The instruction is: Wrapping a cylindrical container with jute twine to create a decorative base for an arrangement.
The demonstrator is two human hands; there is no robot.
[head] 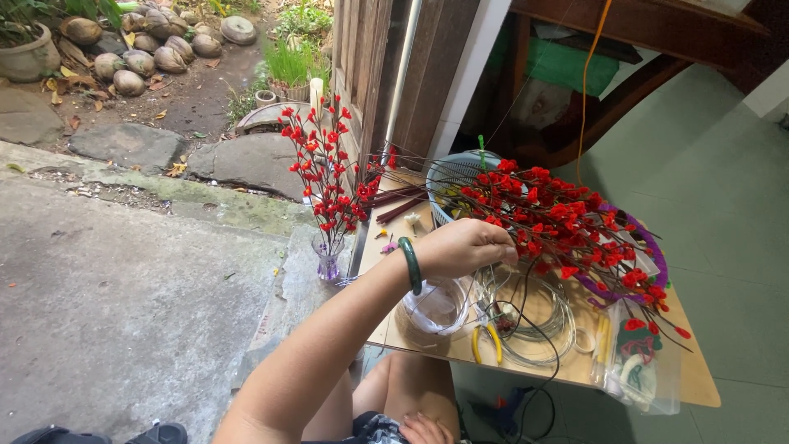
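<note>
My left hand (464, 247), with a green bangle (410, 265) on its wrist, reaches over a low wooden table (699, 386). Its fingers are closed on the thin dark stems of a bunch of red artificial flower branches (559, 218) that lies across the table and fans out to the right. My right hand (423, 429) rests on my lap at the bottom edge, only partly in view, with loose fingers and nothing in it. A small purple glass vase (328, 261) with more red flower branches stands on the concrete step to the left of the table.
Near my left hand lie yellow-handled pliers (486, 341), a coil of wire (538, 316) and a clear round container (436, 308). A blue basket (452, 177), a purple hoop (651, 247) and a plastic bag (637, 366) also sit on the table. A wooden door frame (370, 74) stands behind.
</note>
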